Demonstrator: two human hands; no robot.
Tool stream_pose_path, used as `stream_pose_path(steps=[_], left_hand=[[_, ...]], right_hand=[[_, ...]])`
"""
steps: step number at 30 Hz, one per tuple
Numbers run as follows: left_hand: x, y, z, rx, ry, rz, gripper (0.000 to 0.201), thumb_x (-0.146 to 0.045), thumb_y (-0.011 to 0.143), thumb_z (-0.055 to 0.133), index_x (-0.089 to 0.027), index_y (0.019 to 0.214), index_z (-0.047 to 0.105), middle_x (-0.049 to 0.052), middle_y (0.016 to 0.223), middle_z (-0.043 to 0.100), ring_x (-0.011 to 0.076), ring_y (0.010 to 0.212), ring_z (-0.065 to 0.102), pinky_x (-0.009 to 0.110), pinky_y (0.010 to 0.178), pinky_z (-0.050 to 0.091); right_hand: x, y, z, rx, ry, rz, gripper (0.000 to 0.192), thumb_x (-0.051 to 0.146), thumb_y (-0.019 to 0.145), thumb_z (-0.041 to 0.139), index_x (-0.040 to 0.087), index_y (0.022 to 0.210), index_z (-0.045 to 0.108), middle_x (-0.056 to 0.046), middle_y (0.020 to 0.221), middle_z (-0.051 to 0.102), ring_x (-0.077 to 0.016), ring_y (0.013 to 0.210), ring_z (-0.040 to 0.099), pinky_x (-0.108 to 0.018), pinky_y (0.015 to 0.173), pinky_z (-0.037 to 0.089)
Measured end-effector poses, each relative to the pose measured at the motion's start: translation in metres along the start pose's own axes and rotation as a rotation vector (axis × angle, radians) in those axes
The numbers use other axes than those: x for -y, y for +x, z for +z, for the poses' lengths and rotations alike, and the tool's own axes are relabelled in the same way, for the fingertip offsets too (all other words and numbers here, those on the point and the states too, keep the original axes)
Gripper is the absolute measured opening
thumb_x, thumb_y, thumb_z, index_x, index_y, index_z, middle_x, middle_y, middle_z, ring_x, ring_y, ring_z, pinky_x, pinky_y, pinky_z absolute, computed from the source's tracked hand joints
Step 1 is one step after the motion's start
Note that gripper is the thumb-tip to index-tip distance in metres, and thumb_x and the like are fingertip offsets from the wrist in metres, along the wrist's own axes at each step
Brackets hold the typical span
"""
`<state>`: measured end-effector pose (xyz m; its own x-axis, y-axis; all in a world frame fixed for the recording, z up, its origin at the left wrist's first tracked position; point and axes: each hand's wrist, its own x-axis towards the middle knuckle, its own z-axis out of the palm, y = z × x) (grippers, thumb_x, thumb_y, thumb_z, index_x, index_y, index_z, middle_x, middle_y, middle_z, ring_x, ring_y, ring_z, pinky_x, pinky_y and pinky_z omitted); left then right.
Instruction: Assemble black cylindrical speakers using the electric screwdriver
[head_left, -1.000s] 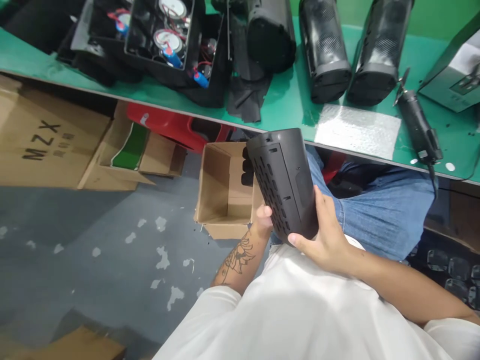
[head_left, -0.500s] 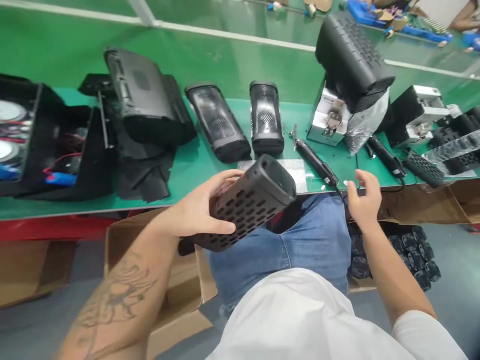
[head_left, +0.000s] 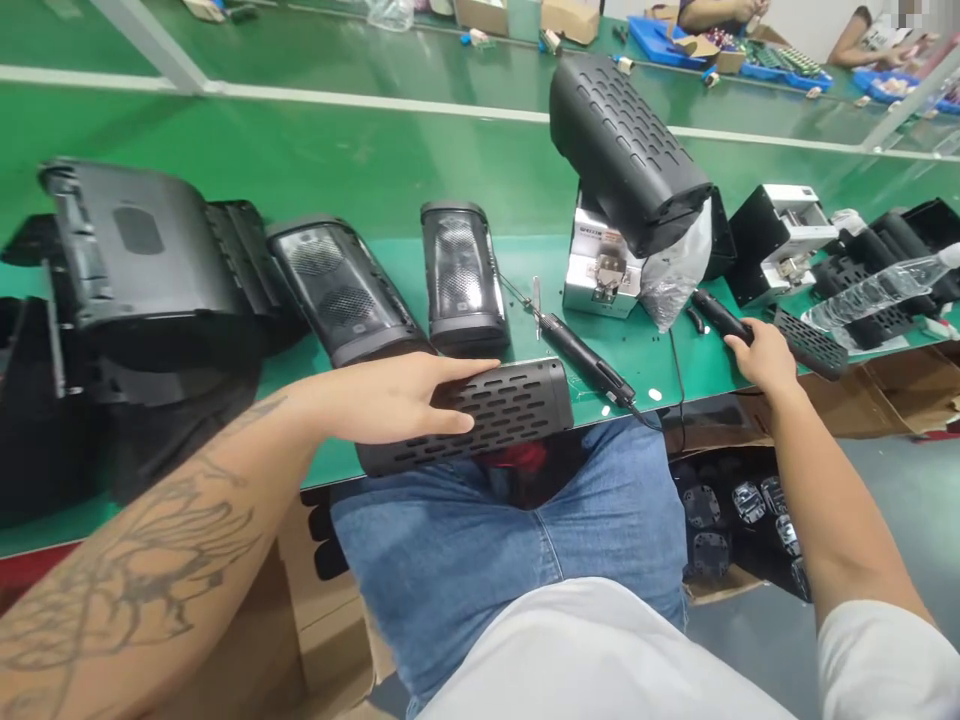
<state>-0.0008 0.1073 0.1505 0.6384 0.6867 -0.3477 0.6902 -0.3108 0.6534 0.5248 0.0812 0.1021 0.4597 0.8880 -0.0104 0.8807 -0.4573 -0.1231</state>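
Note:
My left hand (head_left: 412,395) grips a black housing with rows of slots (head_left: 517,405), thumb and forefinger lying over its slotted face. The housing lies on its side at the front edge of the green bench, above my lap. To the right, my right hand (head_left: 766,355) is closed around the near end of a black electric screwdriver (head_left: 720,312) on the bench. A second electric screwdriver (head_left: 589,358) lies between my hands, its tip pointing away. Two black speaker-like units with mesh fronts, one left (head_left: 345,290) and one upright in the middle (head_left: 465,275), stand behind the housing.
A larger slotted housing (head_left: 630,150) rests on a silver-fronted screw dispenser (head_left: 600,265) beside a plastic bag (head_left: 676,270). Another dispenser (head_left: 784,240) and a plastic bottle (head_left: 877,290) are at right. Large black casings (head_left: 150,250) crowd the left. Cardboard boxes stand below; people work across the bench.
My left hand has lowered the slotted housing from a tilted hold to the bench edge. My right hand has moved forward and right and taken hold of the electric screwdriver. The view has shifted right.

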Motion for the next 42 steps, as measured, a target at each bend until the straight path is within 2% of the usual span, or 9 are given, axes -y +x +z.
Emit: stream_pose_path(steps=[4, 9, 12, 17, 20, 24, 28, 32, 42], left_hand=[[-0.005, -0.017, 0.013, -0.163, 0.201, -0.031, 0.081, -0.057, 0.093, 0.057, -0.021, 0.165, 0.056, 0.011, 0.163, 0.063, 0.0435, 0.143, 0.067, 0.061, 0.123, 0.052], [-0.02, -0.015, 0.04, -0.52, 0.332, 0.16, 0.058, -0.038, 0.097, 0.054, -0.019, 0.149, 0.07, 0.018, 0.151, 0.071, 0.0453, 0.136, 0.069, 0.067, 0.118, 0.055], [-0.06, 0.002, 0.069, -0.714, 0.308, 0.421, 0.05, -0.024, 0.098, 0.06, -0.022, 0.147, 0.069, 0.016, 0.156, 0.067, 0.0422, 0.15, 0.06, 0.067, 0.129, 0.045], [-0.153, 0.052, 0.103, -0.693, 0.24, 0.982, 0.061, -0.007, 0.101, 0.058, -0.035, 0.155, 0.059, 0.004, 0.165, 0.061, 0.0257, 0.163, 0.049, 0.056, 0.142, 0.03], [-0.178, 0.095, 0.068, -0.637, 0.391, 0.973, 0.065, -0.011, 0.098, 0.057, -0.026, 0.16, 0.054, 0.009, 0.171, 0.054, 0.0305, 0.166, 0.043, 0.062, 0.144, 0.023], [-0.161, 0.168, -0.038, -0.679, 0.463, 0.75, 0.085, -0.026, 0.089, 0.068, -0.022, 0.17, 0.04, 0.01, 0.18, 0.037, 0.0457, 0.175, 0.01, 0.078, 0.135, -0.012], [-0.136, 0.235, -0.114, -0.341, 0.594, 0.69, 0.083, -0.042, 0.08, 0.076, -0.019, 0.158, 0.057, 0.014, 0.172, 0.048, 0.0523, 0.171, 0.021, 0.081, 0.132, -0.01], [-0.124, 0.25, -0.127, -0.237, 0.506, 0.765, 0.073, -0.054, 0.073, 0.084, -0.025, 0.139, 0.071, 0.014, 0.151, 0.067, 0.0461, 0.158, 0.046, 0.076, 0.136, 0.001], [-0.114, 0.242, -0.12, -0.358, 0.921, 0.88, 0.079, -0.046, 0.091, 0.066, -0.013, 0.161, 0.05, 0.029, 0.156, 0.058, 0.0449, 0.147, 0.054, 0.069, 0.124, 0.04]], right_hand=[[-0.004, -0.026, -0.025, -0.073, -0.059, -0.01, 0.056, 0.045, 0.109, 0.056, 0.012, 0.154, 0.064, -0.026, 0.139, 0.058, -0.0378, 0.13, 0.054, -0.044, 0.1, 0.046], [-0.045, -0.086, -0.069, -0.276, -0.161, 0.031, 0.063, 0.046, 0.104, 0.056, 0.005, 0.151, 0.065, -0.032, 0.139, 0.058, -0.0453, 0.128, 0.056, -0.052, 0.095, 0.044], [-0.063, -0.135, -0.093, -0.675, -0.322, -0.406, 0.051, 0.049, 0.105, 0.058, 0.012, 0.137, 0.071, -0.023, 0.121, 0.069, -0.0365, 0.108, 0.066, -0.048, 0.089, 0.049], [-0.034, -0.202, -0.114, -0.847, -0.438, -0.765, 0.069, 0.032, 0.104, 0.072, 0.023, 0.168, 0.049, -0.012, 0.119, 0.073, -0.031, 0.095, 0.07, -0.044, 0.079, 0.054], [-0.017, -0.214, -0.11, -0.853, -0.429, -0.778, 0.071, 0.024, 0.102, 0.076, 0.019, 0.167, 0.05, -0.012, 0.118, 0.073, -0.031, 0.094, 0.071, -0.045, 0.078, 0.054], [-0.025, -0.211, -0.095, -0.849, -0.375, -0.733, 0.048, 0.023, 0.104, 0.074, 0.017, 0.149, 0.059, -0.013, 0.117, 0.072, -0.0302, 0.098, 0.071, -0.043, 0.083, 0.054], [-0.043, -0.209, -0.075, -0.756, -0.303, -0.702, 0.032, 0.02, 0.107, 0.067, 0.012, 0.138, 0.061, -0.015, 0.119, 0.069, -0.0304, 0.101, 0.068, -0.042, 0.087, 0.052], [-0.056, -0.213, -0.052, -0.703, -0.231, -0.689, 0.03, 0.019, 0.107, 0.066, 0.009, 0.135, 0.062, -0.014, 0.119, 0.068, -0.0293, 0.102, 0.065, -0.042, 0.088, 0.051], [-0.064, -0.209, -0.024, -0.691, -0.108, -0.682, 0.029, 0.02, 0.106, 0.073, 0.012, 0.132, 0.064, -0.01, 0.116, 0.069, -0.0261, 0.099, 0.066, -0.038, 0.087, 0.047]])
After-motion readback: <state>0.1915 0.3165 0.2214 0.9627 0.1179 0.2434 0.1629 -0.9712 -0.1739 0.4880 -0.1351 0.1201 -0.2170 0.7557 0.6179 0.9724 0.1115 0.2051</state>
